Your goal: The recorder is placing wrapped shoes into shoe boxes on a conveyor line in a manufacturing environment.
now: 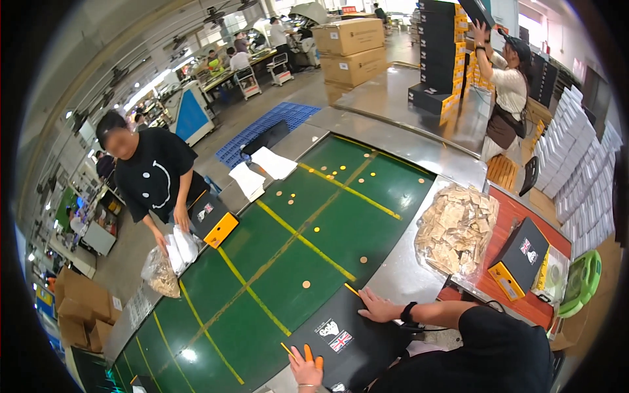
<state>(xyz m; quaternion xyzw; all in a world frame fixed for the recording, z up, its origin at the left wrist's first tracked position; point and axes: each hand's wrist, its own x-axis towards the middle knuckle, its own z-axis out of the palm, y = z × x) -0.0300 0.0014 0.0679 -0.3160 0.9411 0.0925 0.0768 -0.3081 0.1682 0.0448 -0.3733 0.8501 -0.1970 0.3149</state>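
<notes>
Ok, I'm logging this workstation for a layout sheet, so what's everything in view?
Green conveyor belt with yellow lines: one, centre.
Flat black box with flag sticker: one, belt's near edge, under both hands.
Clear bag of tan paper packets: one, right of belt.
Black-and-yellow box: one, red table at right.
Black box with yellow end: one, belt's left edge, by a co-worker in black.
White sheets: two, belt's far left edge.
Brown cardboard cartons: two stacked, background.
White box stacks: many, far right.
Left hand: on the box's near edge.
Right hand: flat on the box's far corner.
</notes>
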